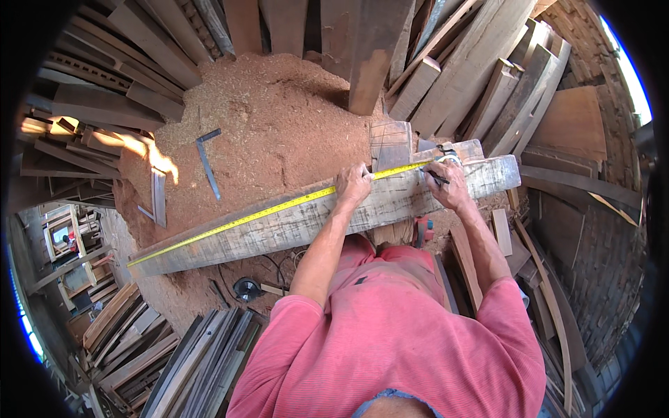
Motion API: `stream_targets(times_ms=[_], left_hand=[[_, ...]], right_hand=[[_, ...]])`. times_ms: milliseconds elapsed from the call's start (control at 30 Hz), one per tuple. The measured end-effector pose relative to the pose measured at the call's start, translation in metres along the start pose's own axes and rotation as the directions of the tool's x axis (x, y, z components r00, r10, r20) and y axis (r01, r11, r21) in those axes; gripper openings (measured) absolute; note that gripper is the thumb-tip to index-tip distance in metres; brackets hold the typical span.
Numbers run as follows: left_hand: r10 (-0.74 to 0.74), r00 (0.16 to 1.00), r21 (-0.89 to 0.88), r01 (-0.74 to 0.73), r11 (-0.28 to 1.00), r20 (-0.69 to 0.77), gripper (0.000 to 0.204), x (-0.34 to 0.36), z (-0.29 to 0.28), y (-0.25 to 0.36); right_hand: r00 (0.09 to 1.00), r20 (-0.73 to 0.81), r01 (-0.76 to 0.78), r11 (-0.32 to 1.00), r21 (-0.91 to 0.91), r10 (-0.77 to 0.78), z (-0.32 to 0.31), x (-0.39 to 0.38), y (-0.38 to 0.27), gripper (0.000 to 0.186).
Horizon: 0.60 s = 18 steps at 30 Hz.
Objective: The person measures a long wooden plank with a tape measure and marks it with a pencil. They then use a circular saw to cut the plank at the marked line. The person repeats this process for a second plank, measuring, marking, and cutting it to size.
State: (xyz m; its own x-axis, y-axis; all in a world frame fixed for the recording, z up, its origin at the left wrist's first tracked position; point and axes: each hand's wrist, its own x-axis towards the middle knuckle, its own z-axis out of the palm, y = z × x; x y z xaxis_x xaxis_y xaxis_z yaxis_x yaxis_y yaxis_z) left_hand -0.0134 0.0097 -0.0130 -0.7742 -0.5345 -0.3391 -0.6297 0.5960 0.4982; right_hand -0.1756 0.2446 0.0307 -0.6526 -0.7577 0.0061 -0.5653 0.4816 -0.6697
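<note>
A long, rough wooden plank (293, 233) lies slantwise in front of me, its surface grey and scarred with dark marks. The yellow blade of a tape measure (279, 207) stretches along it from the far left end to the case near the right end. My left hand (353, 185) is closed, pinching the blade against the plank near its middle. Close to the tape's case, my right hand (448, 185) is closed around a dark, pen-like marker (437, 177). Its fingers rest by the blade; whether they also grip the case is unclear.
A metal square (207, 164) lies on a sawdust heap (272, 118) beyond the plank. Boards (474, 63) lean at the back, and more timber (202, 362) is stacked at lower left. A round-bladed tool (247, 288) sits on the ground near my left elbow.
</note>
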Motion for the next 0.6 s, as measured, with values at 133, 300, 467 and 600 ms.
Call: stream_targets(times_ms=[133, 300, 467, 600], left_hand=[[-0.011, 1.0, -0.006, 0.011, 1.0, 0.007, 0.016, 0.0, 0.002, -0.004], [-0.011, 1.0, 0.008, 0.011, 1.0, 0.009, 0.017, 0.002, 0.003, -0.003], [-0.023, 0.999, 0.049, 0.021, 0.999, 0.032, 0.018, 0.002, 0.002, -0.001], [0.237, 0.96, 0.154, -0.214, 0.965, -0.152, 0.019, -0.019, -0.009, 0.007]], right_hand=[[0.999, 0.028, -0.024, 0.999, -0.039, 0.025, 0.002, 0.0, -0.004, 0.015], [0.967, 0.157, -0.219, 0.968, 0.126, 0.198, -0.01, 0.008, 0.006, 0.03], [0.999, 0.041, -0.011, 0.907, -0.42, 0.031, -0.015, -0.001, 0.009, 0.06], [0.966, 0.218, -0.027, 0.897, -0.441, 0.137, -0.019, -0.001, 0.012, 0.063]])
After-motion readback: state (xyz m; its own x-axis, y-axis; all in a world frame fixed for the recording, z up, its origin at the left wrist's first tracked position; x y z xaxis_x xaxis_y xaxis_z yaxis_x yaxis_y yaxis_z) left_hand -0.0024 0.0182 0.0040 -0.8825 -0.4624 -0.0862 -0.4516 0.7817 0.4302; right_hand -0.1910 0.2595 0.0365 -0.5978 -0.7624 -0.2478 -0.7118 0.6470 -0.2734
